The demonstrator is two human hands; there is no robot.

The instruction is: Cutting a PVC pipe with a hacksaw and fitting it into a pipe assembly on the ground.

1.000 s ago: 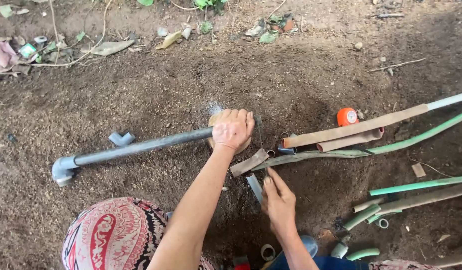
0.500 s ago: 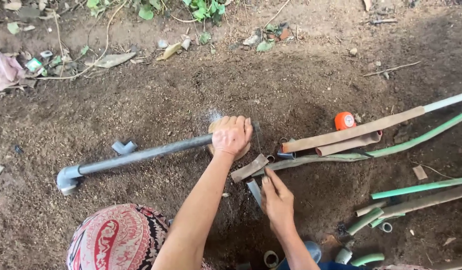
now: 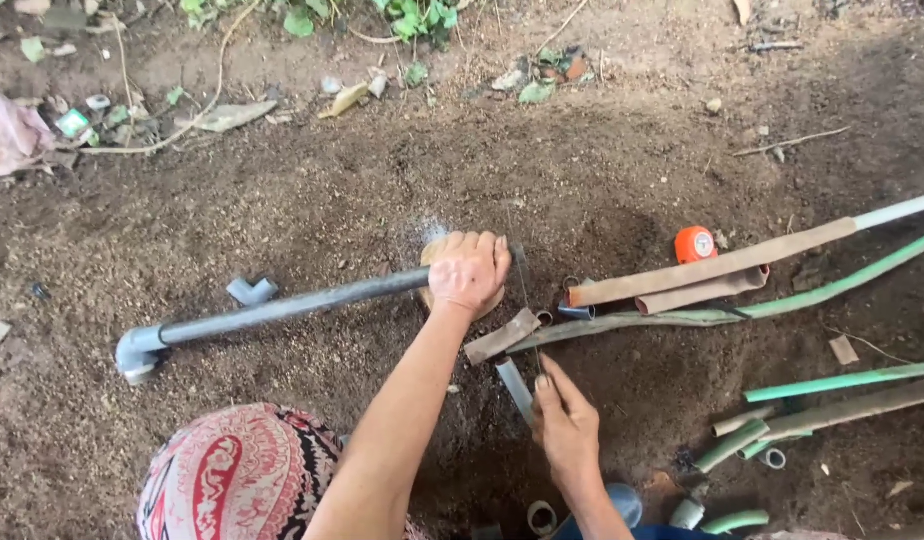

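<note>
Bare brown soil [image 3: 312,220] fills my view, littered with green pipes [image 3: 832,290]. My left hand [image 3: 469,272] is clamped around the grey pipe [image 3: 282,308], which lies on the dirt. My right hand [image 3: 565,428] grips a thin saw blade [image 3: 523,290], fingers closed on it, beside the left hand.

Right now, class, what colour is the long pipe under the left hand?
Grey pipe, head view.
</note>
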